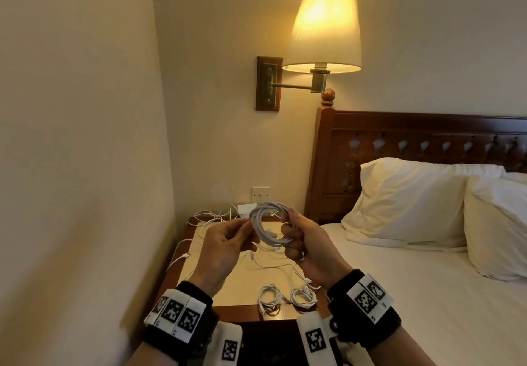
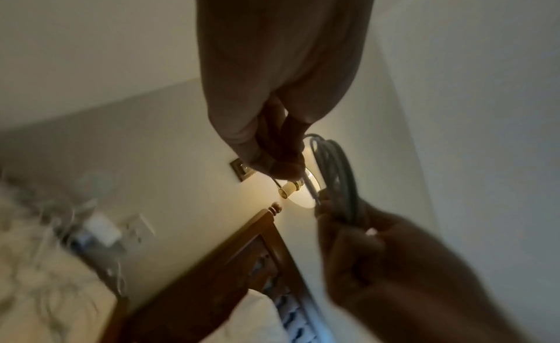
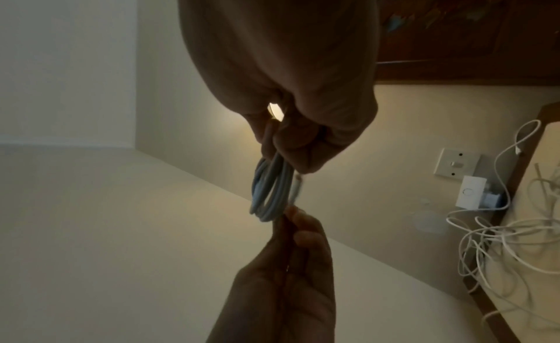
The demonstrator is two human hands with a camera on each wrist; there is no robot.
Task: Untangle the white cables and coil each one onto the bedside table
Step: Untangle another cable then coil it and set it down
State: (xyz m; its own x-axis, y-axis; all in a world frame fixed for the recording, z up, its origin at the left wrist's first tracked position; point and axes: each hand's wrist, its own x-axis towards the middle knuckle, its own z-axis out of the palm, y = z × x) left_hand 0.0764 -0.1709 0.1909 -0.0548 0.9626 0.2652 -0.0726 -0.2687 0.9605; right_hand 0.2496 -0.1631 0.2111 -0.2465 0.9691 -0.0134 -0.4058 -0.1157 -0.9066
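Both hands hold one white cable coil in the air above the bedside table. My right hand grips the coil's right side with curled fingers. My left hand pinches the cable at the coil's left side. In the left wrist view the left fingertips pinch a strand beside the coil. The right wrist view shows the coil hanging from the right hand, with its loose end running to the left hand. Two finished coils lie at the table's front edge. Tangled white cables cover the back.
A loose white cable trails across the middle of the table. A wall switch and a white plug adapter sit behind the table. The lit wall lamp hangs above. The bed with pillows and wooden headboard is on the right.
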